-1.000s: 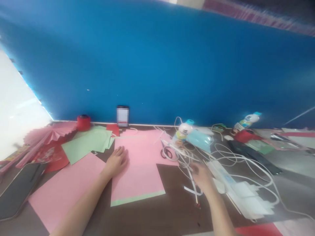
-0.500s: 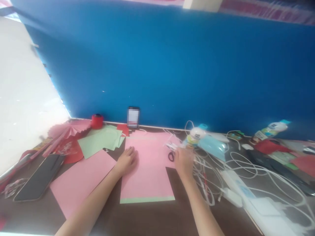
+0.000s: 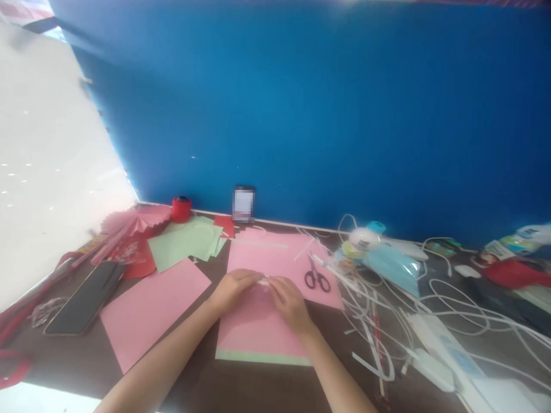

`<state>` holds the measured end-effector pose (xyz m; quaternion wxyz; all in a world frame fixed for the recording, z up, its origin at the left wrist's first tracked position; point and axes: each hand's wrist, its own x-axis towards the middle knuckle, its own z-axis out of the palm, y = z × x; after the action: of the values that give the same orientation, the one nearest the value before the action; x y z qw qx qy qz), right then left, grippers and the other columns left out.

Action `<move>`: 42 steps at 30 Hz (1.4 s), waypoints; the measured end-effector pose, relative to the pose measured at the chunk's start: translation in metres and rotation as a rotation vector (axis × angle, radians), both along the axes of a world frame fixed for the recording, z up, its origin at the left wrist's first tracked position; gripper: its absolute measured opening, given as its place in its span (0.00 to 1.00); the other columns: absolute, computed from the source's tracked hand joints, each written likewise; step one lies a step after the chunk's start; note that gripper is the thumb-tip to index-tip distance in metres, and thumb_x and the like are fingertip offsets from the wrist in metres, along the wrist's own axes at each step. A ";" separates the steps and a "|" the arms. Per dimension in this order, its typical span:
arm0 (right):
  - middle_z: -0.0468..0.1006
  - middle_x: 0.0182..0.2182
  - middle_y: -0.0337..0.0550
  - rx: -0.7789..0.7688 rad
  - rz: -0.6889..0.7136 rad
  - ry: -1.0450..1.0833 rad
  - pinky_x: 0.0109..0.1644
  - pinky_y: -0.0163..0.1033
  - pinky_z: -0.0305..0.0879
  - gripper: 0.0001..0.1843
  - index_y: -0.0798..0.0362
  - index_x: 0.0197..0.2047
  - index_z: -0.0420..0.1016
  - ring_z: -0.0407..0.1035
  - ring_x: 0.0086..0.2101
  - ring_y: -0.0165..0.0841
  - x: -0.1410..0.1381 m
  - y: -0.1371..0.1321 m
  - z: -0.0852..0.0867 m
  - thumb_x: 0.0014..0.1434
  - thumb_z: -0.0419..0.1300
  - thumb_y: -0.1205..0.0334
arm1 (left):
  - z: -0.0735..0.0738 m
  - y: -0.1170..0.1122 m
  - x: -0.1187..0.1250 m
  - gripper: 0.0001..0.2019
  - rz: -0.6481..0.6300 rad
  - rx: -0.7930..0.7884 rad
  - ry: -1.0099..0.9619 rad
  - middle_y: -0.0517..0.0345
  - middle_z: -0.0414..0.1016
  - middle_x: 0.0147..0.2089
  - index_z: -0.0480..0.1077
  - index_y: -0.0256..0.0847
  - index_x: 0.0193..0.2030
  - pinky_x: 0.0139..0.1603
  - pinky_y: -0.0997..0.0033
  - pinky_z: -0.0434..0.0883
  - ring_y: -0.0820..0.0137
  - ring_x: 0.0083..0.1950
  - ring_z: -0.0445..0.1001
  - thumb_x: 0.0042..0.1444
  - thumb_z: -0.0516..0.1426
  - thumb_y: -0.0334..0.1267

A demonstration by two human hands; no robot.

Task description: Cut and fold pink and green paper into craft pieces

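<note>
My left hand (image 3: 235, 285) and my right hand (image 3: 287, 297) meet over a pink paper sheet (image 3: 269, 321) that lies on a light green sheet on the dark table. Their fingertips are pinched together on a small white strip (image 3: 264, 280), held just above the pink sheet. Black-handled scissors (image 3: 316, 277) lie on the pink paper to the right of my right hand. A second pink sheet (image 3: 150, 307) lies to the left of my left forearm.
Light green sheets (image 3: 187, 244), a red and pink paper fan (image 3: 133, 226) and a red tape roll (image 3: 181, 209) sit at the back left. A dark phone (image 3: 84, 298) lies left. White cables (image 3: 387, 321), a power strip (image 3: 439, 344) and bottles crowd the right. A blue wall (image 3: 301, 115) stands behind.
My right hand came from the cables at the right, past the scissors, to meet my left hand. My left hand lifted off the pink sheet and now pinches the white strip.
</note>
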<state>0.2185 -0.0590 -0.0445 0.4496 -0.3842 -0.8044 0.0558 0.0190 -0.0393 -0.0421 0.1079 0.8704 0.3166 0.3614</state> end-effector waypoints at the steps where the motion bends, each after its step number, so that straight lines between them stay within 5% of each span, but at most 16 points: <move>1: 0.76 0.40 0.45 -0.021 0.015 0.014 0.47 0.46 0.67 0.15 0.49 0.48 0.71 0.70 0.42 0.36 0.001 0.000 0.001 0.58 0.53 0.68 | 0.000 0.000 0.000 0.15 -0.009 -0.021 -0.022 0.54 0.72 0.51 0.65 0.44 0.53 0.51 0.64 0.69 0.68 0.51 0.70 0.60 0.48 0.32; 18: 0.75 0.40 0.45 -0.275 0.039 0.251 0.48 0.45 0.66 0.12 0.50 0.44 0.71 0.69 0.42 0.36 0.000 -0.005 0.011 0.61 0.50 0.62 | -0.001 -0.001 0.001 0.14 0.018 -0.069 -0.073 0.51 0.73 0.48 0.67 0.42 0.50 0.48 0.65 0.71 0.67 0.49 0.71 0.61 0.46 0.34; 24: 0.72 0.45 0.47 -0.394 0.153 0.379 0.53 0.47 0.63 0.16 0.50 0.52 0.62 0.66 0.47 0.36 0.004 -0.007 0.012 0.62 0.46 0.58 | -0.007 0.001 0.001 0.14 0.042 -0.083 -0.094 0.52 0.73 0.47 0.66 0.42 0.50 0.47 0.65 0.71 0.68 0.48 0.72 0.61 0.46 0.33; 29: 0.72 0.42 0.46 -0.347 0.043 0.336 0.51 0.45 0.65 0.16 0.50 0.49 0.64 0.67 0.45 0.35 -0.001 -0.006 0.007 0.57 0.55 0.61 | -0.008 0.002 0.001 0.14 0.010 -0.112 -0.134 0.51 0.73 0.48 0.65 0.42 0.51 0.48 0.64 0.70 0.67 0.49 0.71 0.61 0.45 0.33; 42: 0.74 0.37 0.44 -0.222 0.004 0.272 0.46 0.42 0.67 0.08 0.49 0.41 0.71 0.70 0.40 0.35 -0.001 -0.002 0.007 0.58 0.54 0.65 | -0.004 0.003 0.001 0.14 0.048 -0.089 -0.166 0.49 0.68 0.46 0.64 0.43 0.52 0.47 0.62 0.69 0.66 0.49 0.67 0.61 0.46 0.33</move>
<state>0.2177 -0.0611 -0.0373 0.5092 -0.4189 -0.7257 0.1966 0.0202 -0.0367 -0.0466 0.1635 0.8240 0.3429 0.4203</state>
